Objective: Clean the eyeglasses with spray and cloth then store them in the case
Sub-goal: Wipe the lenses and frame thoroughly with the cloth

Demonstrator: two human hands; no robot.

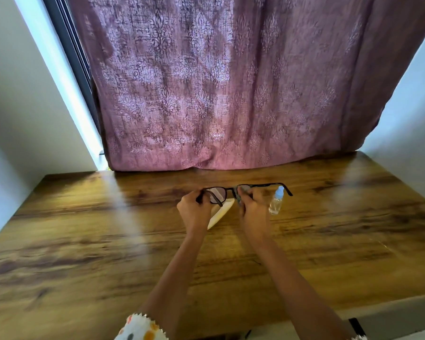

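Note:
Dark-framed eyeglasses [231, 190] are held above the wooden table [108, 241] between both hands. My left hand [194, 212] grips the left end of the frame. My right hand [253, 207] pinches the right lens with a dark grey cloth [238, 198], of which only a small part shows between the fingers. One temple arm sticks out to the right above the spray bottle. A small clear spray bottle [276, 201] with a pale blue cap stands on the table just right of my right hand. A cream-coloured case [221, 213] lies under my hands, partly hidden.
A mauve patterned curtain [231, 82] hangs along the table's far edge. White walls close in on the left and right. The table's near edge runs at the lower right, with a pale surface [390, 312] beyond it.

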